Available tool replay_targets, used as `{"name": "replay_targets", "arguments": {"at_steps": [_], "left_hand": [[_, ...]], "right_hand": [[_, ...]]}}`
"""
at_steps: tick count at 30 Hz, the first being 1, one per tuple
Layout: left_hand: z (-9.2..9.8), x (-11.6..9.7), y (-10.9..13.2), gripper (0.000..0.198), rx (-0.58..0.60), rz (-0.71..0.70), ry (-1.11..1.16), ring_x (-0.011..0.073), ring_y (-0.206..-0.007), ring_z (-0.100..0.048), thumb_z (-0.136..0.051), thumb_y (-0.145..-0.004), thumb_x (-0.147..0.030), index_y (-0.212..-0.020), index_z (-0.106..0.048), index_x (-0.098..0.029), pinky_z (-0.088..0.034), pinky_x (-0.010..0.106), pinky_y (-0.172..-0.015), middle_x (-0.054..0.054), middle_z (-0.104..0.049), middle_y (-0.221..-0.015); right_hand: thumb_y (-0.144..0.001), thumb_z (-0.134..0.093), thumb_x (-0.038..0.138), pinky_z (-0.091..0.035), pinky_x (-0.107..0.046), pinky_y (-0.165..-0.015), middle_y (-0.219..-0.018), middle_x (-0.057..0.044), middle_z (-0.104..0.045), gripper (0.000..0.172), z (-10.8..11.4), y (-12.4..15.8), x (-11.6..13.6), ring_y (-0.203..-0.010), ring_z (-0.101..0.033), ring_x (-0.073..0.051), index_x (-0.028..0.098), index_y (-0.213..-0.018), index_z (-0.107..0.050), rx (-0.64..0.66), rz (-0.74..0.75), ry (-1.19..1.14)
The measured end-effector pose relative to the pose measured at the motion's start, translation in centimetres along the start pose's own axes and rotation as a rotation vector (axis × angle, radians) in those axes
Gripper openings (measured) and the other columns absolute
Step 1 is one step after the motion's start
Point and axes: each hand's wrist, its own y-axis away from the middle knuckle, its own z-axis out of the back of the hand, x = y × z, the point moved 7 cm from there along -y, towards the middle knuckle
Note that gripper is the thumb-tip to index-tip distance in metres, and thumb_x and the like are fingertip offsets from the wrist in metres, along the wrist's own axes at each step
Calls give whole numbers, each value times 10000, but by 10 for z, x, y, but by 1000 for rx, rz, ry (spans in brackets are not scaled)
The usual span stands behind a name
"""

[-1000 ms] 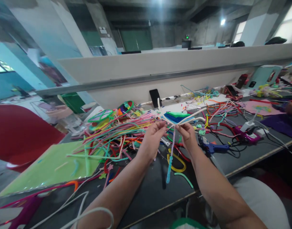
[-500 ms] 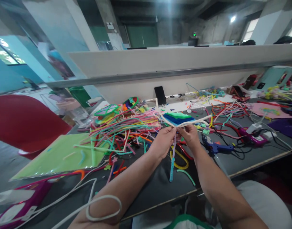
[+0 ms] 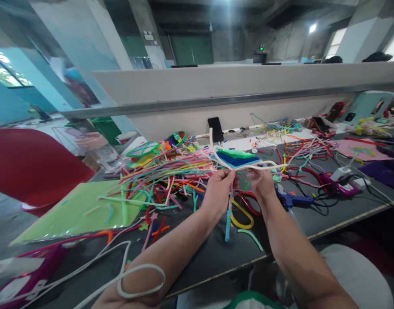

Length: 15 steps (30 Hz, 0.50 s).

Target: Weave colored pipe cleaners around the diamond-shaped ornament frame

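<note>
My left hand (image 3: 218,189) pinches a pipe-cleaner craft at its lower point, where a white pipe cleaner (image 3: 259,166) meets a lilac stem wrapped in light blue (image 3: 228,223) at its lower end. Above the fingers spreads a layered blue and green fan-shaped piece (image 3: 238,158). One white end rises steeply on the left; the other runs out to the right. My right hand (image 3: 262,182) is just below that right-hand stretch, apart from the left hand. Its fingers are blurred, so their grip is unclear.
Left of my hands lies a heap of coloured pipe cleaners (image 3: 171,171), beside a green plastic-wrapped sheet (image 3: 74,210). A blue glue gun (image 3: 296,200) and its black cables lie to the right. A phone (image 3: 215,129) leans at the back. A white cable (image 3: 142,295) loops near my left forearm.
My right hand has come away from the pinch point and moved right. My left hand still holds the craft, which has shifted slightly left.
</note>
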Motion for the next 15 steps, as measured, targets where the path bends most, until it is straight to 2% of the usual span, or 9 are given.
{"name": "replay_targets", "arguments": {"at_steps": [3, 7, 11, 15], "left_hand": [[4, 1, -4, 211, -10, -22, -14, 96, -588, -545, -720, -687, -299, -719, -590, -136, -457, 222, -585, -14, -580, -630], [10, 3, -9, 216, -34, -60, -28, 106, -594, -556, -718, -681, -303, -708, -578, -141, -485, 249, -607, -15, -578, -629], [12, 7, -12, 203, -54, -89, -64, 109, -587, -557, -716, -676, -297, -688, -575, -150, -499, 259, -611, -26, -563, -605], [8, 10, -10, 172, -40, -81, -69, 115, -573, -570, -709, -677, -266, -678, -578, -154, -512, 276, -623, -29, -570, -598]], "right_hand": [[-674, -599, 265, -475, -338, -827, -857, -15, -623, 205, -2, 1, 17, -830, -588, -160, 234, -875, -623, -2, 55, -15], [-646, -674, 297, -471, -345, -862, -970, -25, -601, 348, -12, 8, 30, -920, -570, -170, 269, -982, -587, 65, 121, 25], [-617, -769, 407, -477, -309, -787, -899, -10, -576, 447, -13, 11, 29, -836, -566, -163, 272, -987, -557, 35, 184, 136], [-691, -738, 384, -458, -269, -697, -790, 22, -564, 355, -7, 13, 25, -700, -545, -124, 255, -959, -543, -35, 176, 212]]}}
